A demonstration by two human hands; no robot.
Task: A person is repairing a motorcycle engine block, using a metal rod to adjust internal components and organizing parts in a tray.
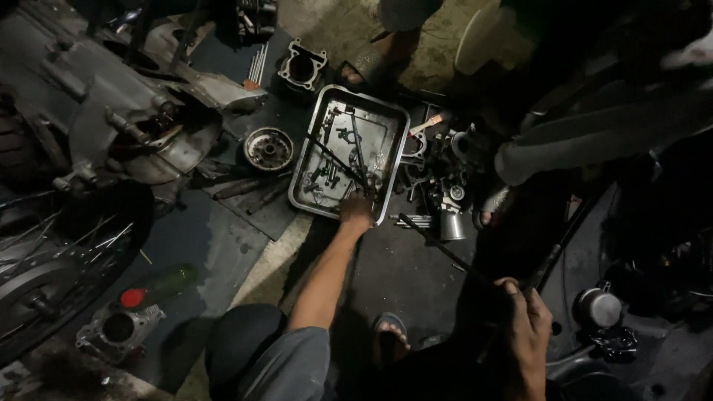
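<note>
The left hand (357,212) is reaching into the metal tray (315,135) on the floor — whether its fingers are closing on anything cannot be told. The tray is holding bolts and small dark parts (336,160). The right hand (526,327) is gripping a long thin rod (445,249) — angled toward the tray.

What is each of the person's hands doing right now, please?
Left hand: reaching into the metal tray; grip cannot be told.
Right hand: closed around a long dark rod.
</note>
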